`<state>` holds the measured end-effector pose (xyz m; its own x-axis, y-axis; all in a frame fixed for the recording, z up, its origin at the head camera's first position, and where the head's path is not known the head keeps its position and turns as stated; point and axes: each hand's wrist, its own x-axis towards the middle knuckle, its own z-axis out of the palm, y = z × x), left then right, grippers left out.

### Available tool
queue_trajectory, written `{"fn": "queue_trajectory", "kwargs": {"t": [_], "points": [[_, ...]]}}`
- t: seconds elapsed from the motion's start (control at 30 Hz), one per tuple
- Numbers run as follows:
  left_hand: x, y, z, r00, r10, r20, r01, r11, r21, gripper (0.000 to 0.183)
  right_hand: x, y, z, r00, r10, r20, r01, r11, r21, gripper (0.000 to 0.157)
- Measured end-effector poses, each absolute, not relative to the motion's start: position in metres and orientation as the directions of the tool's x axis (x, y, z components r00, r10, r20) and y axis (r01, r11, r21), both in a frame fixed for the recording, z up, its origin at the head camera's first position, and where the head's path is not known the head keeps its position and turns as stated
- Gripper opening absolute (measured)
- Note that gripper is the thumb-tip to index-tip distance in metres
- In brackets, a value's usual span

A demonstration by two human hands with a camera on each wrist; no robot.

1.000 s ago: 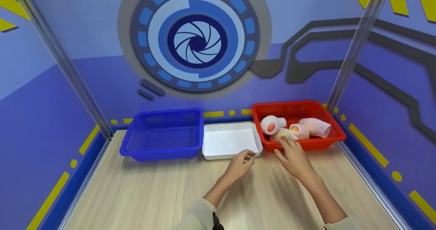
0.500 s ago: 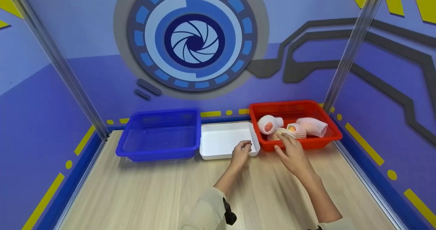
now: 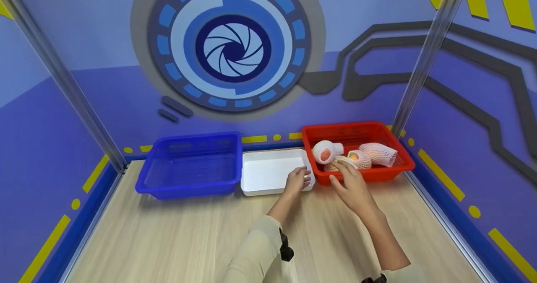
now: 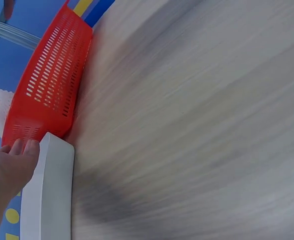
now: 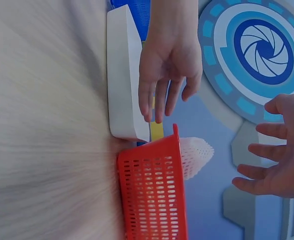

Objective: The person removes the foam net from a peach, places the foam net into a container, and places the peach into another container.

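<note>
Inside the red basket (image 3: 388,175) are several fruits in white foam netting. A round fruit with a reddish patch (image 3: 324,153) lies at the left, another (image 3: 359,159) shows orange-yellow through its net opening, and a longer netted bundle (image 3: 379,154) lies at the right. My right hand (image 3: 353,191) hovers over the basket's near rim, fingers extended and spread, in front of a cream-netted fruit (image 3: 334,164) that it partly hides. Over the right end of the white tray (image 3: 268,176) is my left hand (image 3: 297,181), fingers loosely extended. Neither hand holds anything.
A blue basket (image 3: 188,188) stands left of the white tray; the three containers line up along the back wall. Wooden tabletop (image 3: 176,237) stretches in front of them. Metal corner posts (image 3: 413,81) and side walls bound the work area.
My left hand has moved forward over the white tray, its fingers less curled. The right hand stays by the red basket's near rim. The head view has turned slightly right.
</note>
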<state>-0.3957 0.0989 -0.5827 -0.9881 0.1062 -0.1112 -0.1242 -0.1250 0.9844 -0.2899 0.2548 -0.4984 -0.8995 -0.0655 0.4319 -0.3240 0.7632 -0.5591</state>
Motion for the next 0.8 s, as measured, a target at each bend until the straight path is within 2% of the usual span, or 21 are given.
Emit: {"fn": "queue_trajectory", "kwargs": {"t": [0.33,0.47,0.63,0.8], "points": [[-0.405,0.114,-0.580,-0.971,0.164,-0.173,-0.211,-0.254,0.944,0.035,-0.295,0.253,-0.496,-0.880,-0.064,0.470,-0.356,0.744,-0.565,0.042],[-0.411,0.121,-0.581,-0.980,0.163,-0.118,-0.160,-0.276,0.948,0.035,-0.300,0.255,-0.494,-0.864,-0.065,0.499,-0.374,0.747,-0.550,0.041],[-0.414,0.124,-0.591,-0.987,0.154,-0.044,-0.077,-0.220,0.972,0.037,-0.303,0.258,-0.500,-0.874,-0.063,0.482,-0.359,0.752,-0.553,0.041],[-0.416,0.127,-0.594,-0.993,0.113,0.030,0.011,-0.161,0.987,0.030,-0.310,0.258,-0.505,-0.884,-0.055,0.465,-0.344,0.750,-0.565,0.039]]}}
